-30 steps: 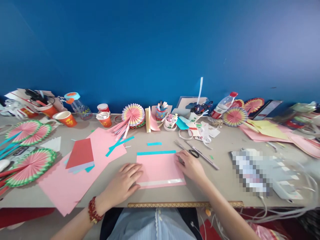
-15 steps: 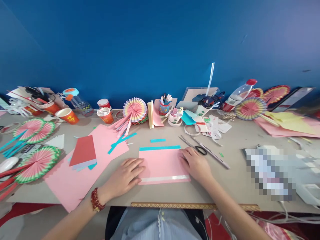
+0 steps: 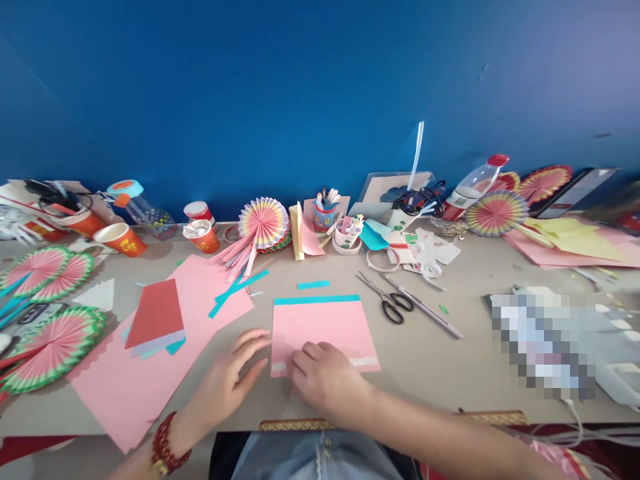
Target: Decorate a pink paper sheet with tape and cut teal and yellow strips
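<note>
A pink sheet of paper (image 3: 320, 330) lies flat before me, with a blue strip (image 3: 317, 300) along its far edge. Near its close edge runs a whitish tape strip (image 3: 367, 361), partly covered by my right hand (image 3: 327, 380). That hand is closed, its bent fingers together on the left end of the tape; whatever they pinch is hidden. My left hand (image 3: 227, 377) hovers beside the sheet's left edge, fingers apart and holding nothing. To the right of the sheet are black-handled scissors (image 3: 393, 307) and a slim grey knife-like tool (image 3: 427, 310).
A small blue strip (image 3: 313, 285) rests beyond the sheet. Large pink paper (image 3: 195, 333) and a red card (image 3: 157, 313) lie left. Folded paper fans (image 3: 55, 347), cups (image 3: 121, 239) and a bottle (image 3: 475, 187) stand around; a blurred-out device (image 3: 540, 347) sits right.
My right hand has moved left from the sheet's right edge to the left end of the tape strip. My left hand has drawn back off the sheet's left edge.
</note>
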The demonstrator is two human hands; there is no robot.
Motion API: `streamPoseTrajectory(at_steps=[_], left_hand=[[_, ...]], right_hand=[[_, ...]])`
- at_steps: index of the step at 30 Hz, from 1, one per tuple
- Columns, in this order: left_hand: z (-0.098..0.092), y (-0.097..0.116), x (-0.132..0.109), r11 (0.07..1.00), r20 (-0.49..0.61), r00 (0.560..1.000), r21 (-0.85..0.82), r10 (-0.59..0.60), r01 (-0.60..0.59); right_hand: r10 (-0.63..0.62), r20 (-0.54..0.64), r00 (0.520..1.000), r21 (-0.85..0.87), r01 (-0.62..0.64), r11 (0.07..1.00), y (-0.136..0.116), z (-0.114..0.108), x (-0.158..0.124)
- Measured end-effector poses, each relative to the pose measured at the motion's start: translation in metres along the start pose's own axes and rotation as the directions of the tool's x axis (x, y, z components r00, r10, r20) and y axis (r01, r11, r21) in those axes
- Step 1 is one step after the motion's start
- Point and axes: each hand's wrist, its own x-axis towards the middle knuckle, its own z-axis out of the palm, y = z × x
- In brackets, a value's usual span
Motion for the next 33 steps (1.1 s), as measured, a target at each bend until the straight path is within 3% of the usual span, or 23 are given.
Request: streamPoseTrajectory(at_steps=[5,11,16,20,26,33], left_hand=[[-0.005,0.005,-0.012,0.882,0.122,0.969,-0.401,-0.216,0.247],[-0.015,0.009,-0.008,0.628,0.307,0.913,-0.663,-0.269,0.408],[-0.016,0.012,-0.005,0.488,0.375,0.847,-0.697,-0.376,0.526],[-0.003,0.022,0.003,0.428,0.481,0.804,-0.682,-0.349,0.593],[0.012,0.032,0.013,0.385,0.552,0.756,-0.651,-0.351,0.654],[0.011,0.024,0.007,0.423,0.501,0.798,-0.677,-0.336,0.603]], right_hand=[[0.021,0.11,0.994,-0.058,-0.015,0.998,-0.008,-0.009,0.024],[-0.024,0.159,0.987,-0.041,0.031,0.999,0.002,-0.016,0.027],[-0.007,0.1,0.995,0.054,0.002,0.999,0.017,-0.008,0.01],[0.022,-0.042,0.999,0.095,-0.018,0.995,0.014,0.001,-0.003],[0.022,-0.185,0.982,0.18,0.012,0.984,0.006,0.007,-0.009],[0.144,-0.28,0.949,0.51,0.02,0.86,0.002,0.007,-0.003]])
